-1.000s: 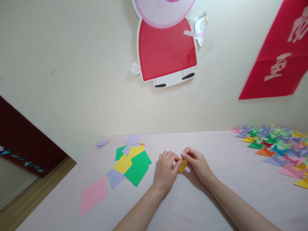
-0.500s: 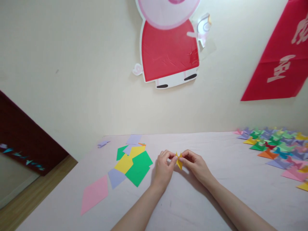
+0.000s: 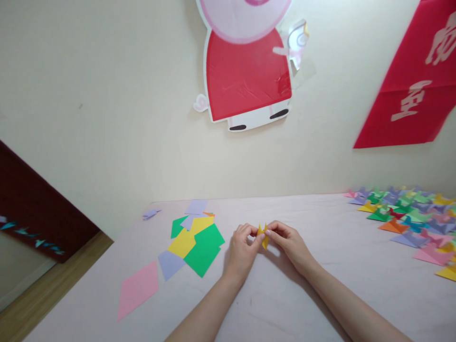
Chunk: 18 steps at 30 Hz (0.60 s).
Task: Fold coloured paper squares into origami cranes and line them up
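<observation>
A small folded yellow paper piece (image 3: 263,235) is pinched between both my hands just above the pale tabletop (image 3: 285,304). My left hand (image 3: 243,251) grips its left side with thumb and fingers closed. My right hand (image 3: 290,242) pinches its right side, fingers curled. Two pointed tips of the yellow paper stick up between the fingertips.
Flat paper squares lie to the left: green (image 3: 204,248), yellow (image 3: 183,241), lilac (image 3: 170,263) and a pink one (image 3: 138,289) nearer the table's edge. Several folded paper cranes in many colours (image 3: 413,216) cover the right side. A cartoon cut-out (image 3: 245,71) and red banner (image 3: 413,85) hang on the wall.
The yellow paper was longer and hanging down a second ago; now it is folded smaller, with two tips pointing up. Both hands have closed in slightly and lifted a little.
</observation>
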Motion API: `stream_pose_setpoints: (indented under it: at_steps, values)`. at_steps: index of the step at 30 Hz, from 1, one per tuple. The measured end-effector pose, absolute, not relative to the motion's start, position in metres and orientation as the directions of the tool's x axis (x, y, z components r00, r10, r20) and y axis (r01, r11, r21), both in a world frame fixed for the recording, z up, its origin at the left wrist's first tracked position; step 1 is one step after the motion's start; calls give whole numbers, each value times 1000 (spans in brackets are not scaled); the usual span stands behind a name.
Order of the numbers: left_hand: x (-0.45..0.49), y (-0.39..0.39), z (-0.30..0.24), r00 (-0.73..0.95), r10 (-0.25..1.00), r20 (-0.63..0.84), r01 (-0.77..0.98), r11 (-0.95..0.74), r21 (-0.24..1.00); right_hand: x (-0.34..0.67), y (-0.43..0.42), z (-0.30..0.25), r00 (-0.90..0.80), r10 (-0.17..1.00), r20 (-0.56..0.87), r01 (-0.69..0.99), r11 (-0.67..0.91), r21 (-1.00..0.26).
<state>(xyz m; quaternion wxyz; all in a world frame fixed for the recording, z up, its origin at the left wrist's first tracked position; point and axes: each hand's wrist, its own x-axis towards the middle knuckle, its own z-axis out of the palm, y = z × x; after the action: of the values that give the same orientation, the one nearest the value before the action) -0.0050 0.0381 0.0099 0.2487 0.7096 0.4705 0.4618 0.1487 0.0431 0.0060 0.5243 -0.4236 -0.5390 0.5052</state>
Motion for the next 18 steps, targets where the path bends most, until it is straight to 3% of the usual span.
stream_pose_setpoints:
  at_steps: [12,18]
  values:
    - [-5,40,8,164,904,394,419,-426,802,149,43,6,-74,984,161,-84,155,-984]
    - [-9,44,2,105,933,344,371,-357,857,148,45,0,-113,970,216,93,226,-970]
